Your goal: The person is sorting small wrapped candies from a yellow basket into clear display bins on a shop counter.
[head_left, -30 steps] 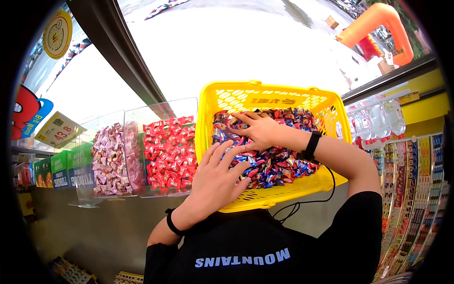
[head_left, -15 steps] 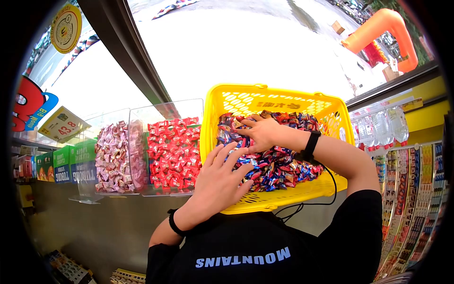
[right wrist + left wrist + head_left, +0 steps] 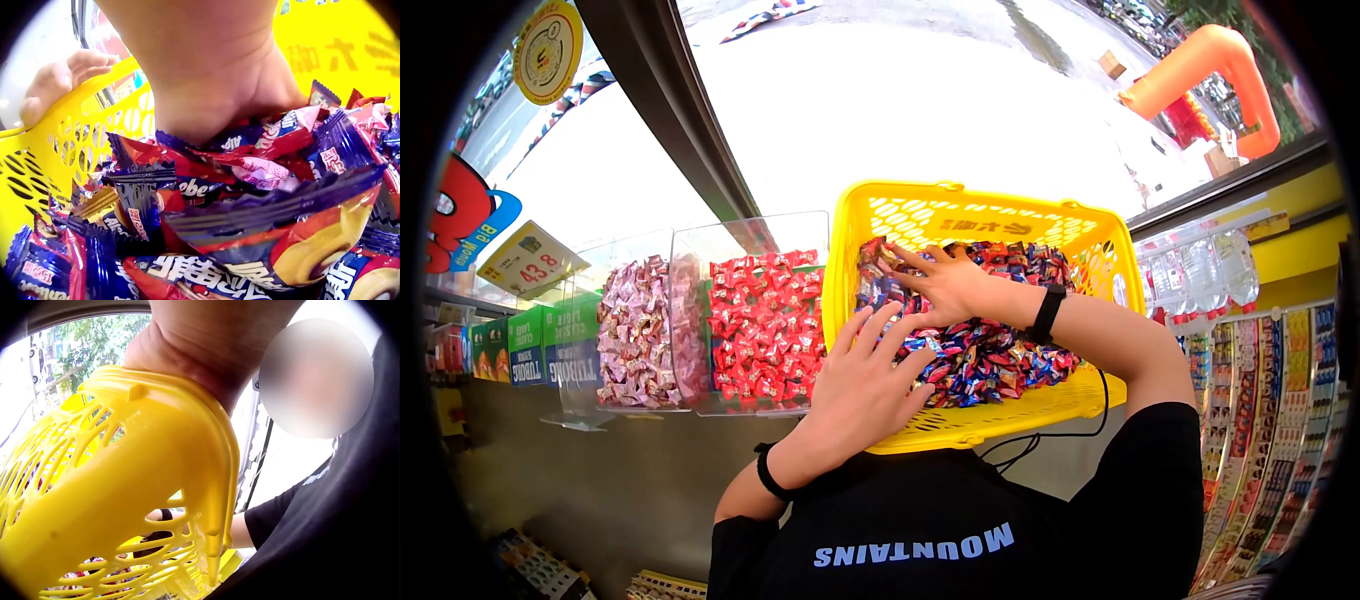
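Note:
A yellow plastic basket (image 3: 990,428) with pierced walls holds a heap of wrapped candies (image 3: 1000,370), mostly dark blue and red. My right hand (image 3: 952,288) lies palm down on the heap near the basket's left side, its fingers spread. From the right wrist view, the shiny wrappers (image 3: 275,244) crowd up around that hand, and its fingers are hidden. At the left front corner my left hand (image 3: 862,385) rests over the rim with fingers extended and apart. The left wrist view has the basket's outer wall (image 3: 131,487) close below the left palm.
Left of the basket stand clear bins of red-wrapped candies (image 3: 765,325) and pink-wrapped candies (image 3: 638,330). Green boxes (image 3: 528,345) and a price sign (image 3: 533,260) are farther left. Bottles (image 3: 1205,270) and a packed display rack (image 3: 1270,400) stand to the right. A black cable (image 3: 1040,436) hangs by the basket.
My right hand has slid slightly left over the candies. The left hand stays on the rim. The whole head view has shifted a little.

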